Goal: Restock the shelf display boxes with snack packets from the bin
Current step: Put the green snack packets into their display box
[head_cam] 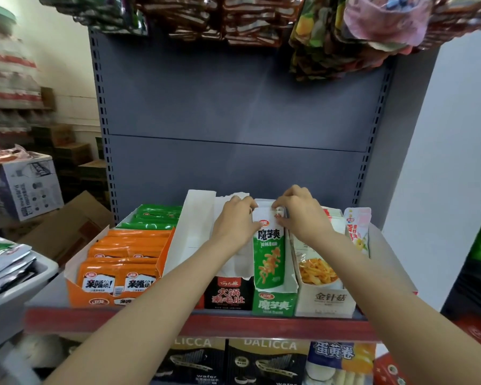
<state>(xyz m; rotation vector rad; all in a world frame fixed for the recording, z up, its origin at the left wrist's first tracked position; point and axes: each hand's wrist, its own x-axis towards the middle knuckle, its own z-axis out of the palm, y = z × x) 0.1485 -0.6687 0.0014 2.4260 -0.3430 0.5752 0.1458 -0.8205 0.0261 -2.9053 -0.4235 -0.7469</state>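
While our left hand (235, 218) and right hand (299, 211) pinch its top, the green-and-white konjac packet (268, 257) stands upright in its green display box (272, 302).

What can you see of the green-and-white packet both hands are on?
The green-and-white snack packet is a tall, glossy, narrow pouch: white top with a red logo and dark characters, green below with orange food pictured. It stands upright at the front of the green display box, leaning slightly back. The left hand and right hand pinch its top edge from either side. More packets may sit behind it; unclear.
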